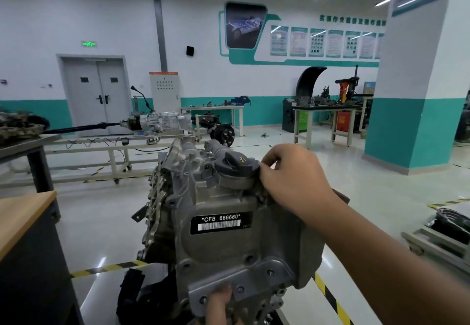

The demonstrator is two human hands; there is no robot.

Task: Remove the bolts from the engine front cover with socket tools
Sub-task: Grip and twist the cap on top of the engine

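Observation:
The grey cast engine front cover (229, 248) fills the lower middle of the head view, with a black label reading CFB 666660 (220, 222). A dark oil filler cap (236, 164) sits on its top. My right hand (292, 179) reaches over the upper right edge of the cover, fingers curled against it beside the cap. My left hand (220, 307) grips the lower bracket of the cover at the bottom of the frame; only part of it shows. No socket tool is in view. Several bolt holes and bolt heads dot the cover flange.
A wooden-topped dark workbench (23, 215) stands at the left. A gearbox on a long frame (152, 123) lies behind the engine. Benches with tools (328, 111) stand at the back right, next to a teal and white pillar (417, 83). Yellow-black floor tape (330, 299) runs near the engine.

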